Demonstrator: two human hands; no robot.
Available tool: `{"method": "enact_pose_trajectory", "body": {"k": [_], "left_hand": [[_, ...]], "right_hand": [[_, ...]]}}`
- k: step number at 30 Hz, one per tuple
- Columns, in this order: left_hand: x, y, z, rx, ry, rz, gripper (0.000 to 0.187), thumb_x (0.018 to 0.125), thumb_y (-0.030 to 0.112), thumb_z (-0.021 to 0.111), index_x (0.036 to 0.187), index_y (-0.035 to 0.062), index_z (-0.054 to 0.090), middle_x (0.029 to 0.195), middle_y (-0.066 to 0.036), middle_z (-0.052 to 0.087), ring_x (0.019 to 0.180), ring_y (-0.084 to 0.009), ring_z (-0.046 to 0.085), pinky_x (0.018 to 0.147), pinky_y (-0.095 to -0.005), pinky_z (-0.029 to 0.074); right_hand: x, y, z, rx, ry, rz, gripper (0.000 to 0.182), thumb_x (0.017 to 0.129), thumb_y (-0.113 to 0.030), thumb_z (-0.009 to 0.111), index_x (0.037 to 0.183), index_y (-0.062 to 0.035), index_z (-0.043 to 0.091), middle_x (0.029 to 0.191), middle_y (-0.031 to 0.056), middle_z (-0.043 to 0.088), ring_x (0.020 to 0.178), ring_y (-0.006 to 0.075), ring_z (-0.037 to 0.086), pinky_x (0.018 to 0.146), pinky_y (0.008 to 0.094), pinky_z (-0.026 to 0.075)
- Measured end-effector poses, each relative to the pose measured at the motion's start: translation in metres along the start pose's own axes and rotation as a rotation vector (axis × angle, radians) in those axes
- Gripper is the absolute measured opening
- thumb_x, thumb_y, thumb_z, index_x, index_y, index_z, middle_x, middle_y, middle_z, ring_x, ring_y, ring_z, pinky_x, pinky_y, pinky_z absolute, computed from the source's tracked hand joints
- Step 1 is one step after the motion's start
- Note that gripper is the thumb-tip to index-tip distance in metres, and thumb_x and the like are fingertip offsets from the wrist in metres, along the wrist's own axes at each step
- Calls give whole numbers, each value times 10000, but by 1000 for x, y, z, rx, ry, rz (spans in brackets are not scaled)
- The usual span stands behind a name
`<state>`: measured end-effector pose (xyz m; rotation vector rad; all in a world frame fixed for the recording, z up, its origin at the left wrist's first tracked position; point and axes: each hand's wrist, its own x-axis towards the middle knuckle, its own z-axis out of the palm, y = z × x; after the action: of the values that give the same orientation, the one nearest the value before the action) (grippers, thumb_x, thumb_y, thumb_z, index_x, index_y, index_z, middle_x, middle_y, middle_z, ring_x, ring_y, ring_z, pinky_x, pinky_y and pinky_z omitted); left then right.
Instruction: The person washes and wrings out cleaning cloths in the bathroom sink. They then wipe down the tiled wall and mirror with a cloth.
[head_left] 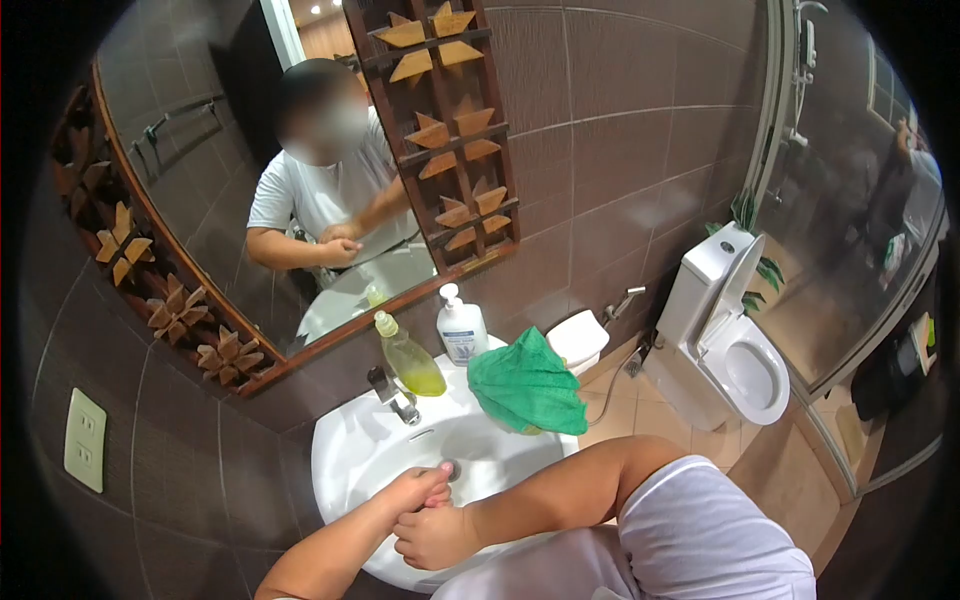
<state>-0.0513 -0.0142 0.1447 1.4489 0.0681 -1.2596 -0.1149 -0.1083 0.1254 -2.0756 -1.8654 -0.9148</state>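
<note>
Over the white sink [345, 450], my left hand [420, 489] is loosely closed, with its thumb stretched toward the drain and nothing visible in its fingers. My right hand [437, 537] is closed and pressed against the base of my left hand near the wrist; the inside of its fingers is hidden. A metal faucet [402, 405] stands at the back of the basin. Behind it are a bottle of yellow-green liquid [415, 368] and a white pump bottle [462, 330]. A green cloth [527, 382] hangs over the sink's right rim.
A wood-framed mirror [200, 180] above the sink reflects a person in a white shirt. A wall socket [85, 440] is at the left. To the right stand a toilet [745, 370] with its lid up, a hose sprayer [632, 365] and a glass partition [830, 200].
</note>
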Motion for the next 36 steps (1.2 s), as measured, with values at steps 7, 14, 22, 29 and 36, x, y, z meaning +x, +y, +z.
{"method": "enact_pose_trajectory", "body": {"k": [7, 14, 22, 29, 36], "left_hand": [[6, 6, -2, 384, 48, 150, 487, 873, 389, 432, 542, 32, 440, 521, -39, 450, 491, -130, 399, 504, -283, 374], [8, 16, 5, 690, 90, 175, 506, 872, 380, 418, 561, -9, 504, 520, -70, 507, 489, -158, 440, 528, -314, 405], [10, 21, 5, 865, 175, 168, 505, 870, 397, 423, 604, -18, 533, 544, -95, 533, 508, -184, 468, 561, -339, 420], [7, 28, 8, 935, 210, 139, 499, 868, 403, 420, 627, -17, 539, 567, -113, 548, 525, -203, 494, 572, -349, 427], [9, 26, 5, 970, 200, 149, 491, 872, 405, 410, 686, -21, 566, 595, -144, 570, 545, -232, 531, 586, -362, 433]], "right_hand": [[1, 3, 3, -66, -4, -22, 142, 606, -222, 541, 566, -87, 558, 621, 23, 499, 615, 194, 474, 591, 306, 368], [-3, 9, 10, -160, -115, -84, 156, 580, -214, 557, 611, -66, 595, 656, 30, 531, 638, 196, 492, 611, 308, 376], [-4, 13, 29, -181, -320, -132, 169, 566, -203, 578, 645, -65, 634, 681, 39, 568, 665, 219, 523, 671, 351, 398], [-6, 15, 39, -250, -294, -130, 159, 539, -210, 586, 605, -75, 640, 665, 31, 578, 669, 227, 540, 726, 375, 405], [-7, 12, 47, -318, -344, -123, 162, 577, -154, 624, 707, -64, 663, 722, 44, 605, 699, 237, 578, 652, 390, 429]]}}
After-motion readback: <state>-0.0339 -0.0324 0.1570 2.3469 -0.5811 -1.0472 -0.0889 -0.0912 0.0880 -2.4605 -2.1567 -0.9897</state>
